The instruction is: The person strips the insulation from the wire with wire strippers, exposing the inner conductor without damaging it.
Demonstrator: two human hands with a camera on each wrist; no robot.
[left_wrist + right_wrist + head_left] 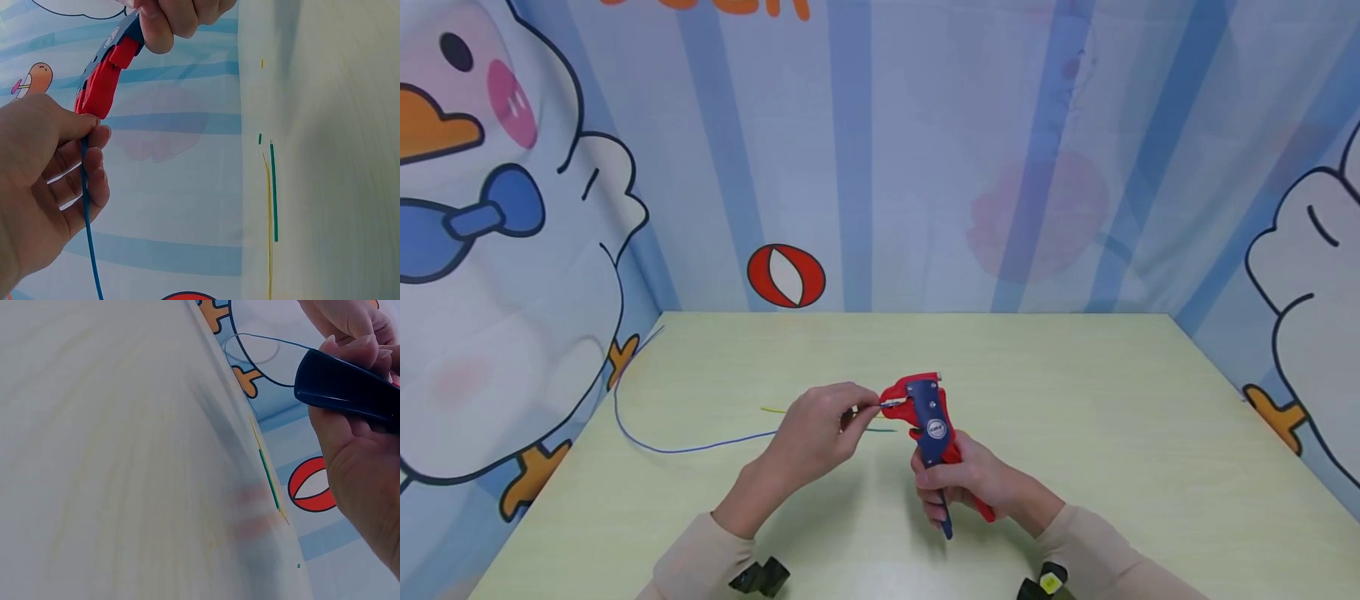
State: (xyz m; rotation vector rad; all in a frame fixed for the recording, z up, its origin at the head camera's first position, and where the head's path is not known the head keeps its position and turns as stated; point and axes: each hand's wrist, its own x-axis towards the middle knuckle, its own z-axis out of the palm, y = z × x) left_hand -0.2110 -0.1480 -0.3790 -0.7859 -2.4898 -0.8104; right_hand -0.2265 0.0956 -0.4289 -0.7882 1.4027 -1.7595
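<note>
A red and blue wire stripper (931, 400) is held above the table by my right hand (973, 482), whose fingers wrap its handles. My left hand (816, 429) pinches a blue wire (89, 212) between thumb and forefinger, right at the tool's red nose (94, 103). In the head view the pinched end reaches the stripper's mouth. From the left hand the rest of the wire trails in a long curve toward the table's left edge. In the right wrist view the stripper's dark handle (344, 384) stands out from my grip.
On the table (1112, 433) behind the left hand lie a yellow wire (269, 206) and a short green wire (274, 194), side by side. Close by are a tiny green piece (260, 139) and a yellow bit (262, 64). A printed cloth backdrop (910, 167) hangs behind the table.
</note>
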